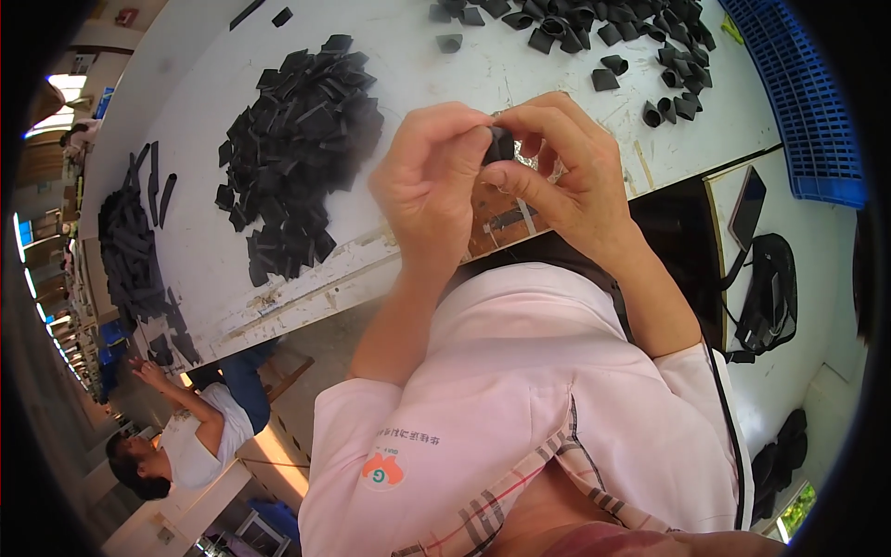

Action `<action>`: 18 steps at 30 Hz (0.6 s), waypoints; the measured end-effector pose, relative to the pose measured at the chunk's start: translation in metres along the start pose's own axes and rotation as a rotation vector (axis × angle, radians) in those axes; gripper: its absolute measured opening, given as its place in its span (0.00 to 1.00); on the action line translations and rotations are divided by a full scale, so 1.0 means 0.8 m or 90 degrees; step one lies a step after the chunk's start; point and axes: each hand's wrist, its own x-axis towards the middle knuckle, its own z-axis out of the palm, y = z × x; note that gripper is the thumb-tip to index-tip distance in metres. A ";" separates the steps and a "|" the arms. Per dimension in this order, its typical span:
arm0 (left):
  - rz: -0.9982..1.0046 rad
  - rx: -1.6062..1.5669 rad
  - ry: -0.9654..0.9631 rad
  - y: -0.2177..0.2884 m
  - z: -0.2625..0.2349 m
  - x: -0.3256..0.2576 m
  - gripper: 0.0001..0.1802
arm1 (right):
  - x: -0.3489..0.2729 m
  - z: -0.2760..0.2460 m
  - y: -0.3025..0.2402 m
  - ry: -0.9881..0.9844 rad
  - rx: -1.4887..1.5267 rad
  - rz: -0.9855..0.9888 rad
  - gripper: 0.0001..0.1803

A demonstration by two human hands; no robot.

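Observation:
Between the fingertips of both my hands, above the table's near edge, is a small black sleeve-like piece (499, 146). My left hand (436, 172) pinches it from the left with thumb and forefinger. From the right, my right hand (568, 167) grips it with its thumb below and fingers curled above. Fingers hide part of the piece, so its full shape does not show. Left of my hands lies a big heap of flat black pieces (302, 139). Beyond them on the right are many black tube-like pieces (557, 26), their ends open.
The white table (200, 93) has a worn near edge. A blue plastic basket (812, 102) stands at the right. Long black strips (135, 251) are piled at the far left, near a seated person (200, 427). A phone (747, 206) and a black bag (770, 292) lie on the right.

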 end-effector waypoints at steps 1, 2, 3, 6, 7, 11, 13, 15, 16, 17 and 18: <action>-0.019 -0.105 0.075 -0.001 0.002 -0.003 0.06 | 0.001 0.001 0.000 0.003 0.000 0.000 0.16; -0.042 -0.119 0.118 0.001 0.002 -0.004 0.05 | 0.002 0.004 0.000 0.030 -0.025 -0.035 0.15; -0.043 -0.119 0.116 0.002 0.003 -0.003 0.05 | 0.003 0.007 -0.001 0.056 -0.049 -0.071 0.13; -0.134 -0.234 0.236 0.008 0.004 0.000 0.07 | 0.009 0.010 -0.005 0.085 -0.160 -0.151 0.11; -0.134 -0.232 0.236 0.008 0.004 -0.002 0.07 | 0.010 0.010 -0.002 0.085 -0.158 -0.151 0.11; -0.110 -0.153 0.188 -0.002 -0.001 -0.018 0.07 | 0.001 0.015 0.022 0.075 -0.094 -0.141 0.08; -0.106 -0.101 0.173 -0.006 -0.002 -0.020 0.07 | -0.001 0.016 0.027 0.076 -0.039 -0.112 0.07; -0.094 -0.115 0.198 -0.007 -0.004 -0.020 0.06 | 0.002 0.017 0.022 0.070 -0.008 -0.095 0.05; -0.095 -0.115 0.199 -0.006 -0.004 -0.018 0.06 | 0.005 0.013 0.018 0.069 -0.007 -0.094 0.05; -0.098 -0.172 0.202 -0.003 -0.004 -0.015 0.06 | 0.011 0.008 0.012 0.049 -0.015 -0.107 0.05; -0.100 -0.229 0.204 -0.001 -0.005 -0.013 0.06 | 0.013 0.005 0.010 0.030 -0.023 -0.121 0.05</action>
